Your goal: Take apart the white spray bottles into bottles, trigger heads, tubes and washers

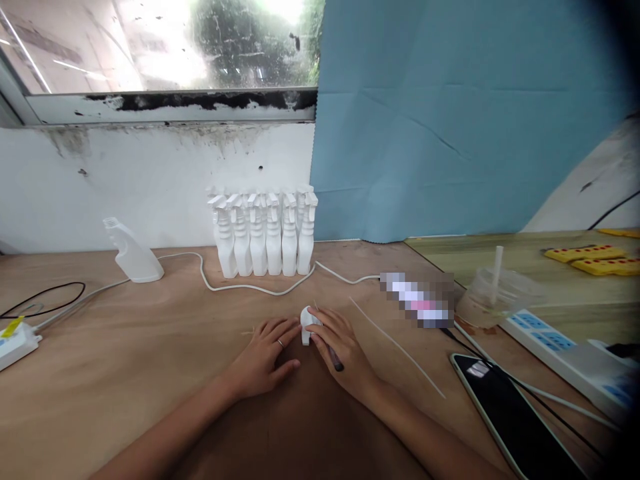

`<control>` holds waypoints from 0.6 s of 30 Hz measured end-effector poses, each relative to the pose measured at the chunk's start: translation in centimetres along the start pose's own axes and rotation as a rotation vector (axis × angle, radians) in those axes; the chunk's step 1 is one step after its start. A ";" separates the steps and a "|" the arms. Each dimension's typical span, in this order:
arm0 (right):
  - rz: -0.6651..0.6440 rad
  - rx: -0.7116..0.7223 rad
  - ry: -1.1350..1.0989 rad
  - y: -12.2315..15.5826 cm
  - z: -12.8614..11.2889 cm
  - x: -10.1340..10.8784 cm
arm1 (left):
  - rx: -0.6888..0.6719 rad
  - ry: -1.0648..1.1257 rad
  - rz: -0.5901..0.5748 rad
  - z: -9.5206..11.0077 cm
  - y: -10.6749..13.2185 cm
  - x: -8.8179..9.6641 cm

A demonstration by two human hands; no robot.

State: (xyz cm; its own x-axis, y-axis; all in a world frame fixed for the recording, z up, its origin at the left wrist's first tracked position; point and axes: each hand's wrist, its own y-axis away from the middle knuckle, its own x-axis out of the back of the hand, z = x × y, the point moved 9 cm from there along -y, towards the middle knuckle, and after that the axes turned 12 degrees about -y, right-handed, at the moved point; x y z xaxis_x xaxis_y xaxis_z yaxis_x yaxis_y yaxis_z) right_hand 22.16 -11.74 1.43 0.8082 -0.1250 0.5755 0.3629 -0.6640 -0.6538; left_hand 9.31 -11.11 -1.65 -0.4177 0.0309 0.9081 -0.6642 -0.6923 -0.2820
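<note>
Small white trigger head [309,325] sat mid-surface [125,373], gripped under the right hand [340,347], which also held a dark pen [336,360]. Left hand [263,357] lay flat and open just beside it. Judged light, stiff, slick plastic; hold by the body. Spray bottles [263,233] stood behind.

Right hand [343,347] grips white nozzle [307,321] (left hand [265,357] beside).
</note>
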 end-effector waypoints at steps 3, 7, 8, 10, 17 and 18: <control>-0.052 0.024 0.011 0.1 -0.2 -0.6 | 0.101 0.029 0.152 -2.7 -0.2 0.9; -0.188 0.032 0.061 0.1 -0.2 -2.3 | 0.302 -0.039 0.516 -9.0 -0.3 4.6; -0.210 0.019 0.077 0.1 0.0 -2.6 | 0.368 -0.068 0.614 -10.9 0.0 5.8; -0.206 -0.021 0.103 0.1 0.5 -2.6 | 0.478 -0.097 0.745 -14.4 0.4 7.6; -0.050 -0.059 0.085 0.0 1.4 -0.5 | 0.771 -0.070 0.826 -22.9 0.9 9.2; -0.035 -0.054 0.079 0.1 1.4 -0.3 | 0.795 -0.048 0.791 -23.5 0.7 8.9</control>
State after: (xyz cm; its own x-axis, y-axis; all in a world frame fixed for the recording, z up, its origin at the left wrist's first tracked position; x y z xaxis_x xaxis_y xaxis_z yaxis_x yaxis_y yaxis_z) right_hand 22.55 -10.73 0.54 0.7557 -0.1573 0.6357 0.3628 -0.7075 -0.6065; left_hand -9.46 5.57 -0.99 -0.5106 -0.6375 0.5770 0.3690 -0.7686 -0.5227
